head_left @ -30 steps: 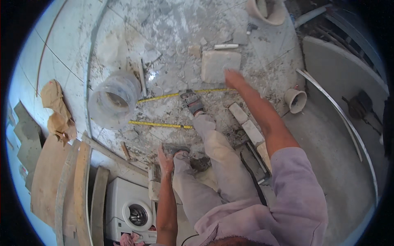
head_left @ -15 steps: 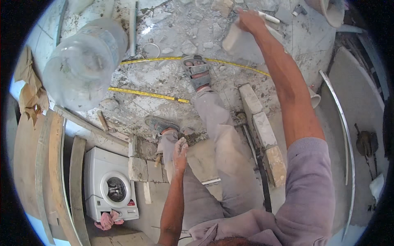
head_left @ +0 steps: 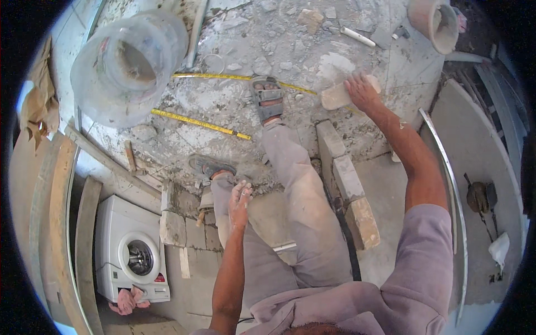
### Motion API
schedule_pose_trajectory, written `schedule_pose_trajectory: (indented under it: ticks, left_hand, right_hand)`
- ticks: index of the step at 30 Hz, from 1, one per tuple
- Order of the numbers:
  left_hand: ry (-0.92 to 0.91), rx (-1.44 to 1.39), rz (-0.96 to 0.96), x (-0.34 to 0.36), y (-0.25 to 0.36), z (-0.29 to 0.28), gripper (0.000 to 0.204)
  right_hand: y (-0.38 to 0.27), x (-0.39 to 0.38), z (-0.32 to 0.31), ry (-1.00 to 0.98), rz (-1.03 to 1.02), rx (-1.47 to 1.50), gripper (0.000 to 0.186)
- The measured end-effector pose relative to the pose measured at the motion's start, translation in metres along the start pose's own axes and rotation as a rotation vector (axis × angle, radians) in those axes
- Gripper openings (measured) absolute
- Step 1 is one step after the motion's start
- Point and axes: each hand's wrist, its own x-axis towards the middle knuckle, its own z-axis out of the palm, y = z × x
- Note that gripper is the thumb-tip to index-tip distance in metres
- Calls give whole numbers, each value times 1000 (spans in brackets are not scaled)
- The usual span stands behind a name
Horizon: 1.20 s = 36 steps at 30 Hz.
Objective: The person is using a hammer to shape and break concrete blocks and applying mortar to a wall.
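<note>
My right hand (head_left: 364, 93) is over a pale, dusty brick (head_left: 335, 97), fingers closed across its top; the palm hides part of it, and the underside cannot be seen. My left hand (head_left: 240, 204) is raised near my left knee, holding nothing, its dusty fingers apart. Just nearer than the brick, a short row of pale bricks (head_left: 347, 177) runs toward me beside my right leg. A yellow measuring tape (head_left: 201, 124) lies across the rubble in two stretches, one passing close to the brick.
A large clear plastic container (head_left: 167, 50) stands at the far left. A white pipe piece (head_left: 357, 37) and a bucket (head_left: 432, 25) are at the far right. Wooden planks (head_left: 61, 201) and a washing machine (head_left: 134, 251) are on the left; a long metal strip (head_left: 446, 162) curves along the right.
My right hand has come nearer, and the brick with it, away from the white pipe. The fingers of my left hand have spread a little. The view has shifted slightly.
</note>
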Motion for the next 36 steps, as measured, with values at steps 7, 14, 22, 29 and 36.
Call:
schedule_pose_trajectory:
  ticks: [7,14,22,29,36]
  left_hand:
    - [49,-190,-9,7,-30,-41,36]
    - [47,-307,10,15,-46,-67,36]
    - [-376,-865,76,8,10,-76,57]
    - [-842,-1422,324,-48,17,-156,62]
    - [-210,-1139,223,-56,-40,-247,62]
  right_hand:
    - [-28,-18,5,-113,-56,77,37]
    - [-46,-70,-173,-82,77,356,63]
    - [-117,-153,-403,390,-230,614,78]
    - [-222,-124,-454,529,-444,860,78]
    - [-309,-60,-475,-149,-48,1277,98]
